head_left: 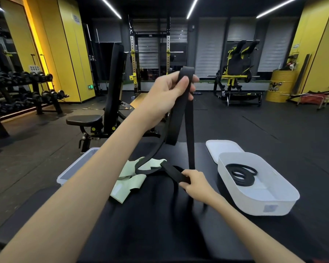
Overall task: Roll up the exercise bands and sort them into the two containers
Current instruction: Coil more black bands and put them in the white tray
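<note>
Here, the left hand (167,92) gripped the folded top of a wide black band (190,130), raised well above the right hand (196,185), which pinched a lower stretch of it. Green bands (129,181) lay just left of the right hand. To its right, a white tub (254,207) held a coiled band (241,174).
</note>
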A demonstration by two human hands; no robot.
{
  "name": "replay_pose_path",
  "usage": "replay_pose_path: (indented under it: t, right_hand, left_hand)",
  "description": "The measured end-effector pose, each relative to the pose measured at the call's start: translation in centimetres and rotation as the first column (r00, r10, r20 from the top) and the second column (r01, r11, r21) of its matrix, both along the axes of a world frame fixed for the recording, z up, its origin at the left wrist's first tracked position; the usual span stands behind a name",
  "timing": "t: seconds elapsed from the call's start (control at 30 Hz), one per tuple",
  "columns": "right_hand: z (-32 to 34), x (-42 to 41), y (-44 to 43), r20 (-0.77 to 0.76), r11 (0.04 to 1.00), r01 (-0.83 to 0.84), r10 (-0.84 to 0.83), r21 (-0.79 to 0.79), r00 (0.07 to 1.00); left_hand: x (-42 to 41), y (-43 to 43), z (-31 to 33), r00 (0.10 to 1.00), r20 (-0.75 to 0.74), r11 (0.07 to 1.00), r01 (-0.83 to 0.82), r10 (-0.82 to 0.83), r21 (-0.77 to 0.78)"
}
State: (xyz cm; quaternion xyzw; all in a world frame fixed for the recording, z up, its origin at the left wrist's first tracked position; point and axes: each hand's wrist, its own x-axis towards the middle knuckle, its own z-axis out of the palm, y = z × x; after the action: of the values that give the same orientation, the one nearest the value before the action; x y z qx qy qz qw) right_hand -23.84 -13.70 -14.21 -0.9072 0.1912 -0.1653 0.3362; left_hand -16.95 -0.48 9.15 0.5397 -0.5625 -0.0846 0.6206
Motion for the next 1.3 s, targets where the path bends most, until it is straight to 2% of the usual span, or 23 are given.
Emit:
replay_pose_path:
  t: [0.13, 0.2, 0.23, 0.3, 0.33, 0.4, 0.43, 0.5, 0.6, 0.67, 0.73, 0.8, 0.87, 0.93, 1.0, 1.1, 1.2, 1.3]
  right_hand:
    - [-0.1, -1.2, -0.4, -0.190, 0.993, -0.118, 0.112, -0.022, 0.975]
    - [0.6, -1.6, -0.3, -0.213, 0.989, -0.139, 0.126, -0.050, 0.969]
    - [1.4, -1.9, -0.3, -0.142, 0.990, -0.113, 0.101, -0.084, 0.985]
    - [4.2, -2.6, -0.2, 0.130, 0.992, 0.036, -0.020, -0.122, 0.991]
    - [5.9, -3.1, -0.1, 0.291, 0.987, 0.135, -0.103, -0.091, 0.951]
    - [8.9, -3.5, -0.4, 0.542, 0.984, 0.175, -0.152, 0.008, 0.827]
    - [10.2, -3.6, -0.6, 0.577, 0.991, 0.131, -0.111, 0.007, 0.809]
    - [12.3, -3.2, -1.1, 0.530, 0.999, -0.012, 0.035, -0.048, 0.847]
    - [14.7, -2.4, -1.4, 0.442, 0.969, -0.226, 0.248, -0.104, 0.862]
    - [15.4, -2.3, -1.5, 0.442, 0.932, -0.361, 0.309, 0.035, 0.842]
    - [15.5, -2.3, -1.9, 0.444, 0.905, -0.418, 0.344, 0.078, 0.827]
    - [15.4, -2.3, -1.8, 0.425, 0.898, -0.438, 0.383, 0.035, 0.820]
    - [15.2, -2.1, -1.7, 0.404, 0.900, -0.435, 0.392, 0.015, 0.827]
    - [14.9, -1.9, -1.3, 0.391, 0.904, -0.422, 0.363, 0.074, 0.846]
    - [14.8, -1.8, -1.0, 0.388, 0.884, -0.418, 0.317, 0.209, 0.865]
    - [14.8, -1.1, -0.7, 0.399, 0.829, -0.392, 0.228, 0.399, 0.888]
    - [14.2, -0.2, -0.5, 0.452, 0.725, -0.376, 0.101, 0.576, 0.886]
    - [12.9, 0.5, -0.5, 0.446, 0.605, -0.369, 0.025, 0.706, 0.895]
  left_hand:
    - [-1.1, -1.3, 1.4, 0.947, -0.306, 0.995, 0.085, -0.094, -0.043]
    - [-1.4, -2.0, 1.4, 0.890, -0.440, 0.993, 0.114, -0.117, -0.035]
    - [-1.4, -2.2, 1.2, 0.857, -0.500, 0.991, 0.128, -0.123, -0.024]
    - [-1.3, -2.5, 0.7, 0.800, -0.590, 0.989, 0.145, -0.108, 0.015]
    - [-1.2, -2.5, 0.4, 0.777, -0.622, 0.988, 0.149, -0.092, 0.040]
    - [-1.0, -2.6, -0.3, 0.728, -0.683, 0.983, 0.162, -0.060, 0.087]
    - [-0.9, -2.6, -0.7, 0.701, -0.712, 0.979, 0.174, -0.048, 0.105]
    - [-0.7, -2.7, -1.2, 0.655, -0.756, 0.970, 0.198, -0.021, 0.145]
    - [-0.7, -2.4, -1.8, 0.653, -0.757, 0.939, 0.249, 0.018, 0.237]
    - [-0.3, -2.1, -2.1, 0.658, -0.752, 0.924, 0.269, 0.030, 0.272]
    - [0.2, -1.7, -2.4, 0.683, -0.729, 0.903, 0.287, 0.040, 0.318]
    - [0.5, -1.4, -2.8, 0.724, -0.687, 0.875, 0.294, 0.058, 0.384]
    - [0.6, -1.2, -3.2, 0.728, -0.681, 0.860, 0.300, 0.073, 0.412]
    - [0.9, -1.2, -3.6, 0.725, -0.686, 0.850, 0.320, 0.065, 0.418]
    - [1.5, -1.0, -4.0, 0.756, -0.654, 0.845, 0.331, 0.030, 0.421]
    - [2.6, -1.4, -5.3, 0.801, -0.598, 0.893, 0.285, -0.022, 0.348]
    - [3.1, -2.7, -7.7, 0.807, -0.590, 0.958, 0.152, 0.023, 0.245]
    - [3.7, -3.9, -10.7, 0.738, -0.670, 0.989, 0.029, 0.077, 0.146]
